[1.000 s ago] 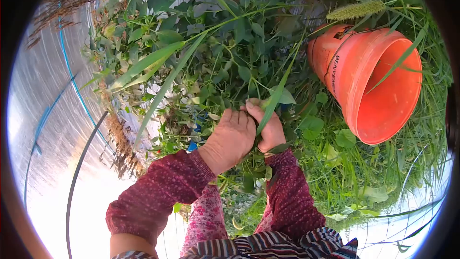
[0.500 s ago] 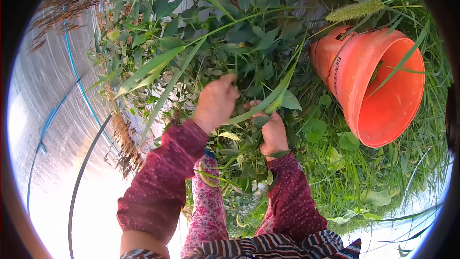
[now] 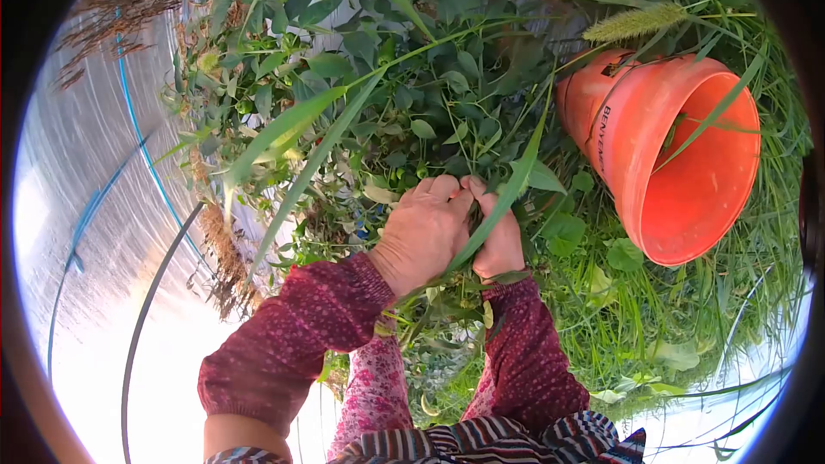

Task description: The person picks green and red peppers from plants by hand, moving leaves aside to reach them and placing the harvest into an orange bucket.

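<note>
My left hand (image 3: 425,228) is curled closed among the leaves, back of the hand up. Its fingertips are hidden, so what they grip does not show. Beside it, nearly touching, my right hand (image 3: 498,236) is closed with thumb and finger pinched at a thin green plant stem (image 3: 472,155). Around both hands spreads a leafy green plant (image 3: 421,129) with small round green fruits (image 3: 397,174) close above the left hand. A long grass blade (image 3: 507,198) crosses in front of the right hand.
An orange bucket (image 3: 632,146) lies tilted at the right, its mouth facing right and down. A bristly grass seed head (image 3: 636,22) hangs above it. Silvery plastic sheeting (image 3: 94,163) with a blue line and a dark hose (image 3: 155,292) run along the left. Tall grass (image 3: 679,309) grows at the right.
My left hand has come down and right from the upper leaves to beside my right hand. My right hand stays nearly in place. The leaves around them have shifted.
</note>
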`<state>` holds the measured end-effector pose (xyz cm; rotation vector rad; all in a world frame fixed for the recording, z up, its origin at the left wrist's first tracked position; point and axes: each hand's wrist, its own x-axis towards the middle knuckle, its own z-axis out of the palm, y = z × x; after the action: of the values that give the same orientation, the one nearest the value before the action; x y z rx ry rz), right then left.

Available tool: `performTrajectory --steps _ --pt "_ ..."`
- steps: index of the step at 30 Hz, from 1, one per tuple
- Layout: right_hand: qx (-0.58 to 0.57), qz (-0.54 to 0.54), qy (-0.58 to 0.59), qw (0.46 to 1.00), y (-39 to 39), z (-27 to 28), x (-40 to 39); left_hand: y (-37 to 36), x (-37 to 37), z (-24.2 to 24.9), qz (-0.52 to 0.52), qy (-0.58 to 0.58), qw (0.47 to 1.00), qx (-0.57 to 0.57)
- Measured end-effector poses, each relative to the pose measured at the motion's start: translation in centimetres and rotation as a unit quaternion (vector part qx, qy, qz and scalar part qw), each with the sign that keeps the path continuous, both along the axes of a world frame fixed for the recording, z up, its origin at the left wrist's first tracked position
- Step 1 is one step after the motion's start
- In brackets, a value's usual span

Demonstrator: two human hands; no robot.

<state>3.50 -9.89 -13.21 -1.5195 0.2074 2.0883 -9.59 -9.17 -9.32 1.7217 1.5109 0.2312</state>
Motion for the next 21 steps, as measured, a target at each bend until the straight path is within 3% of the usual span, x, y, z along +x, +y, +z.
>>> performTrajectory --steps 1,3,4,5,6,7,8,10,13,15,17,18,20,21 --pt "-0.087 -0.03 0.002 0.996 0.4 -0.1 0.0 1.2 -0.6 0.6 -0.029 -0.033 0.999 -0.015" --pt "-0.067 -0.021 -0.001 0.998 0.0 -0.2 0.3 4.5 -2.2 1.3 -0.029 -0.018 0.996 0.084" --pt "-0.046 -0.009 -0.003 0.999 -0.2 -0.3 0.4 5.8 -3.3 0.1 -0.035 0.079 0.98 0.18" --pt "-0.045 -0.016 -0.026 0.999 -0.2 -0.4 0.1 7.6 -4.7 -0.6 -0.075 0.194 0.961 0.183" --pt "-0.043 -0.016 -0.025 0.999 -0.1 -0.4 0.1 8.9 -5.8 -1.4 -0.094 0.297 0.939 0.146" --pt "-0.038 -0.018 -0.023 0.999 -0.2 -0.4 0.2 9.2 -6.4 -1.6 -0.076 0.388 0.918 0.038" --pt "-0.034 -0.02 -0.02 0.999 -0.2 -0.3 0.3 9.0 -7.4 -2.1 -0.085 0.429 0.899 -0.026" --pt "-0.039 -0.02 -0.012 0.999 -0.3 -0.5 0.4 8.4 -8.4 -1.7 -0.09 0.396 0.885 -0.228" --pt "-0.047 -0.004 -0.024 0.999 -0.1 -0.2 0.2 4.8 -7.3 -0.6 -0.17 0.371 0.891 -0.201" --pt "-0.049 0.016 -0.042 0.998 0.0 0.0 -0.5 1.3 -6.1 -0.9 -0.055 0.178 0.975 -0.125" --pt "-0.06 -0.021 -0.004 0.998 0.1 -0.1 -1.1 -0.3 -2.9 -0.3 -0.163 0.236 0.947 -0.146" --pt "-0.062 -0.019 -0.007 0.998 0.1 0.0 -1.2 -0.8 -1.9 -0.6 -0.162 0.233 0.947 -0.148" --pt "-0.087 0.008 -0.033 0.996 0.5 0.3 -1.4 -1.5 -0.4 -1.1 -0.045 0.157 0.985 -0.062" --pt "-0.074 -0.021 -0.002 0.997 0.5 0.1 -1.4 -1.7 0.3 -1.1 -0.042 0.156 0.985 -0.061"
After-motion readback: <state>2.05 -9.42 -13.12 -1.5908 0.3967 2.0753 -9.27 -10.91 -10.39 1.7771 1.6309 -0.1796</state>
